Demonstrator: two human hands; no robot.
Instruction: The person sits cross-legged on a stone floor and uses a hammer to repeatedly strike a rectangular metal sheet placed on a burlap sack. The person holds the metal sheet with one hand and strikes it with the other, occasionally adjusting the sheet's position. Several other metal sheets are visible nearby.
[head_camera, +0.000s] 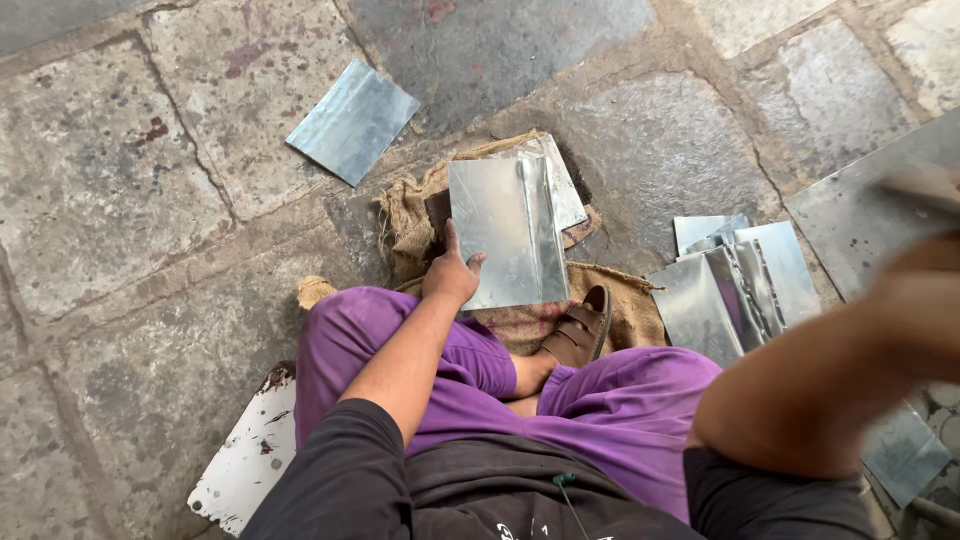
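Your left hand (452, 272) rests on the lower left corner of a folded metal sheet (503, 232), fingers spread and nearly flat, thumb hooked over the sheet's bottom edge; this looks like a pinning hold that keeps the sheet from sliding, not a closed grip. The sheet lies on a burlap sack (415, 225) spread over the stone floor (110, 200), which likely cushions it and steadies it in front of your crossed legs. Your right hand (925, 290) is raised at the frame's right edge and blurred, with a dark blurred shape above it; you cannot tell how far it is open. A stack of similar sheets (735, 285) sits just beside your right knee, and 1 loose sheet (352, 120) lies well apart, upper left.
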